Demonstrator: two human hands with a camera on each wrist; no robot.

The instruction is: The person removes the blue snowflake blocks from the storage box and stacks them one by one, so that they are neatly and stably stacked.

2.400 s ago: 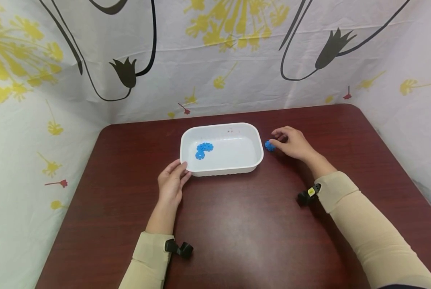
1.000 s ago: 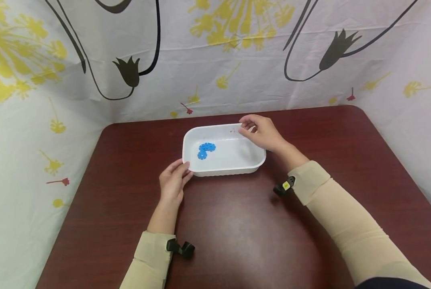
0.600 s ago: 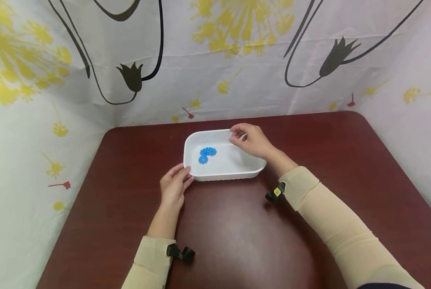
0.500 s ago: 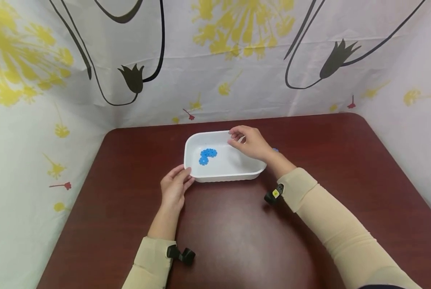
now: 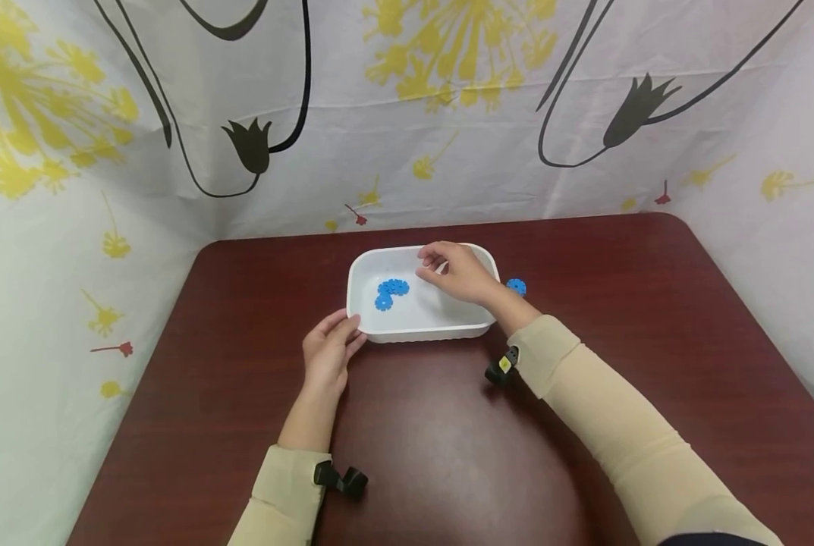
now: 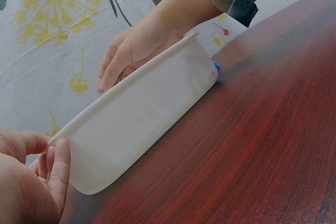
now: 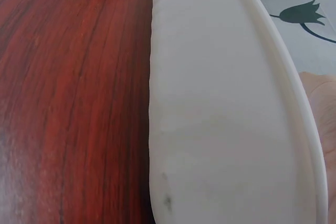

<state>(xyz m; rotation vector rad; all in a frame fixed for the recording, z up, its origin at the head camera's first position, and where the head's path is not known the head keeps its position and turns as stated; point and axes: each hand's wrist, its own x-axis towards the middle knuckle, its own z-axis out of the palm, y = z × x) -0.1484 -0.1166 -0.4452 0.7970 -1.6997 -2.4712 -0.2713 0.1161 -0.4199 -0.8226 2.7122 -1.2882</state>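
Note:
A white plastic tray (image 5: 427,334) stands on the table with several blue notched snowflake discs (image 5: 383,302) clustered in its left part. At the near left corner my left hand (image 5: 326,353) pinches the tray's rim, thumb and fingers on either side, as the left wrist view also shows. My right hand (image 5: 460,274) is over the tray, right of the cluster, its fingers loosely bent with nothing visible between them. Another blue disc (image 5: 517,286) lies on the table just beyond the tray's right end. In the right wrist view the tray wall (image 7: 226,87) hides most of the hand.
The dark red wooden table (image 5: 434,432) has rounded far corners. A white cloth (image 5: 352,152) with yellow and grey flower prints hangs behind and on both sides. Each sleeve cuff carries a black wrist camera (image 5: 341,478).
My right hand has moved left from the lone disc beside the tray to over the tray's inside. That disc stays on the table; my left hand keeps its hold on the rim.

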